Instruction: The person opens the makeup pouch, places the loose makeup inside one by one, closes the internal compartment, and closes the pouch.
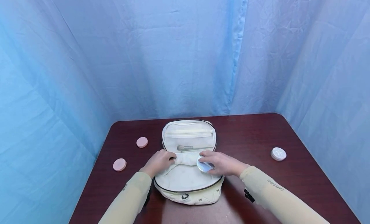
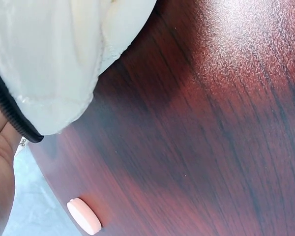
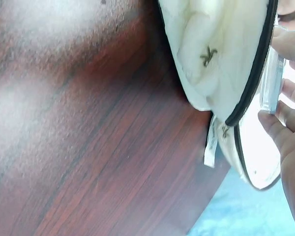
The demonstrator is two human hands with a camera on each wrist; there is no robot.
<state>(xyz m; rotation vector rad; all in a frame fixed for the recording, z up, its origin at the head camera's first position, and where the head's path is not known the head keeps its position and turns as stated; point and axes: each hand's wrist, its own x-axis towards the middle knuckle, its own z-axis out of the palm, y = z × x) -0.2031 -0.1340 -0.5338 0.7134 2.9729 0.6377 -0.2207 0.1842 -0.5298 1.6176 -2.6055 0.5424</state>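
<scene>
A cream cosmetic bag (image 1: 188, 180) with dark zip edging lies unzipped on the table, its lid folded back. My left hand (image 1: 160, 162) grips the fabric at the bag's left inner edge with curled fingers. Over the right side of the bag, my right hand (image 1: 221, 163) holds a round, shiny, mirror-like compact (image 1: 204, 165) by its rim. In the right wrist view the compact (image 3: 272, 81) appears edge-on between thumb and fingers. A makeup brush (image 1: 188, 148) lies across the inside of the lid. The depth of the bag's interior is hidden.
Two round pink cases, one farther back (image 1: 142, 142) and one nearer (image 1: 119, 165), lie left of the bag. A round white case (image 1: 278, 154) sits toward the right edge of the dark wooden table (image 1: 245, 134). Blue curtains (image 1: 185, 57) surround the back and sides.
</scene>
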